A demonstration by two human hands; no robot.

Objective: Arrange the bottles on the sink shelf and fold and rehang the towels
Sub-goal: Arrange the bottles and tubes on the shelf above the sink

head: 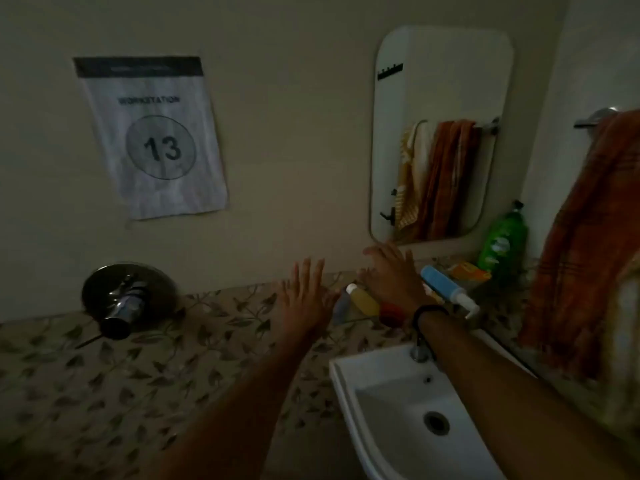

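Note:
Both my hands are stretched out over the shelf above the sink, fingers spread and holding nothing. My left hand (304,296) hovers left of the bottles. My right hand (393,275) is over several toppled bottles: a yellow bottle (363,299) with a white cap, a small one with a red cap (391,311) and a blue pump bottle (446,287) lying on its side. A green bottle (504,240) stands upright at the back right, with an orange packet (467,271) beside it. An orange checked towel (588,237) hangs from a rail (595,119) at the right.
A white sink (349,386) with a small tap (419,351) sits below the shelf. A mirror (446,81) above reflects hanging towels. A chrome wall valve (126,299) sticks out at the left, and a paper sign numbered 13 (152,136) hangs on the wall.

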